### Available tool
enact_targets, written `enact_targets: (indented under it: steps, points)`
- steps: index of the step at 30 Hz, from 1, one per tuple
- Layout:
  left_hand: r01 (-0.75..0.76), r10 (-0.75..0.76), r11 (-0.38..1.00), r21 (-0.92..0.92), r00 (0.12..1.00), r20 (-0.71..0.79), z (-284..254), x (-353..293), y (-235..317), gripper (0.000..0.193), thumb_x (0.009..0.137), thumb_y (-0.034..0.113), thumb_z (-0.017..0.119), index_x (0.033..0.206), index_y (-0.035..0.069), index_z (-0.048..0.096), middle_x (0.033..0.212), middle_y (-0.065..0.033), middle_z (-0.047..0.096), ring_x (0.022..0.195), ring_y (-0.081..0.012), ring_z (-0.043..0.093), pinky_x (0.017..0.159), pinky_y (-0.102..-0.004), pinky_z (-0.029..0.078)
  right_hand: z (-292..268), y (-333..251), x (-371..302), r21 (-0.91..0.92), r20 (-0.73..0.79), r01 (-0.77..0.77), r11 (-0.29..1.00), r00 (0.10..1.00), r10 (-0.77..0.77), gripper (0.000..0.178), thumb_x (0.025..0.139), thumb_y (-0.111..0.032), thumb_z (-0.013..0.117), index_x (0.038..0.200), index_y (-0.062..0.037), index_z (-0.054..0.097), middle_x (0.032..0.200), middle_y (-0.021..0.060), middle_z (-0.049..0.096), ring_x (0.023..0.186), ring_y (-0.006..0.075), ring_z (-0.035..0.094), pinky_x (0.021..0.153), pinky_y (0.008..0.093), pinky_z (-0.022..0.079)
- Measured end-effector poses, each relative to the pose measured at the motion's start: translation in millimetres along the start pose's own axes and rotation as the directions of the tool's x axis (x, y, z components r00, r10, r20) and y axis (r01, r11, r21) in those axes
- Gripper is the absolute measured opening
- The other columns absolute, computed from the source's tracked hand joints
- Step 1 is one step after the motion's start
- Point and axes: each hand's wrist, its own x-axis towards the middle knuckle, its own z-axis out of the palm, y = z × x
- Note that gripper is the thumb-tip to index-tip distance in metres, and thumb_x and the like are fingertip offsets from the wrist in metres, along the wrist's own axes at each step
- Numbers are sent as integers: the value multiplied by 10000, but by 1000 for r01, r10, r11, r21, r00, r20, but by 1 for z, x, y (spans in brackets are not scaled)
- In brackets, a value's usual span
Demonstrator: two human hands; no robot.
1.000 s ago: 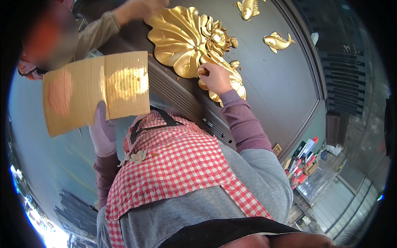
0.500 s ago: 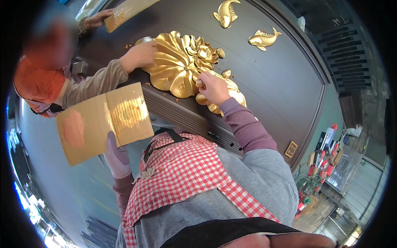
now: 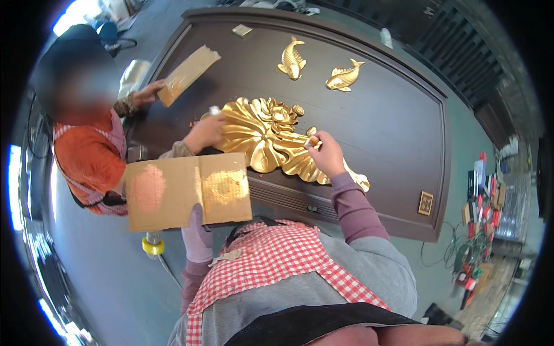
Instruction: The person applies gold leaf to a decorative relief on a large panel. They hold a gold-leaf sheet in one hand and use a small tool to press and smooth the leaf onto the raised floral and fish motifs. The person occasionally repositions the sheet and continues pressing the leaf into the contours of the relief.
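My gloved left hand (image 3: pixel 198 235) grips the lower edge of a cardboard sheet (image 3: pixel 183 199), its thumb on the face. One half of the sheet bears a pink smear, the other a gold one. My bare right hand (image 3: pixel 328 154) pinches a small brown and whitish tool (image 3: pixel 311 142), its exact kind unclear, over the stem of a gold lotus relief (image 3: pixel 239 135). Whether its tip touches the relief I cannot tell. This relief, with a broad leaf and a flower, lies along the near side of a dark brown panel (image 3: pixel 375 138).
At my left a co-worker (image 3: pixel 86 153) holds a cardboard strip (image 3: pixel 190 72) and reaches over the leaf with a white-ended tool (image 3: pixel 214 110). Two gold fish (image 3: pixel 292 60) lie farther up the panel. Cluttered tools and cables (image 3: pixel 479 225) stand on the right.
The whole view has shifted, showing more of the panel's far side. My right hand has moved rightward along the relief, toward the bud. The cardboard stays in my left hand.
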Motion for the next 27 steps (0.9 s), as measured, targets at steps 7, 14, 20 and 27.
enact_targets:
  steps: [7,14,20,27]
  points:
    - [-290,297,955,-67,916,268,-12,3,-15,386,948,-16,705,1331,18,672,1203,-238,719,1064,-469,702,895,-513,585,-41,-50,-124,250,-195,-284,926,922,335,295,900,-125,787,1160,-25,688,973,43,687,739,106,605,699,293,528]
    - [-150,337,908,-392,818,467,-50,-40,-79,367,972,31,679,1339,22,675,1217,-255,721,1051,-462,713,902,-503,587,2,-131,-286,152,-426,-181,972,875,230,301,894,-104,796,1165,-38,683,986,79,695,766,165,655,728,313,553]
    - [775,10,350,-527,560,829,-88,-105,-68,396,1117,296,609,1373,-6,609,1185,-111,751,1018,-235,774,757,-337,648,54,-206,-427,162,-283,-292,943,901,328,306,887,-70,779,1177,-35,688,982,96,685,774,187,672,714,326,552]
    - [746,183,484,-457,425,887,-96,-153,-63,441,1132,333,590,1363,-42,603,1205,-142,740,1007,-211,780,772,-322,668,80,-251,-526,125,-204,-348,929,907,367,353,862,-81,764,1199,-27,673,1032,158,680,832,329,699,752,395,566]
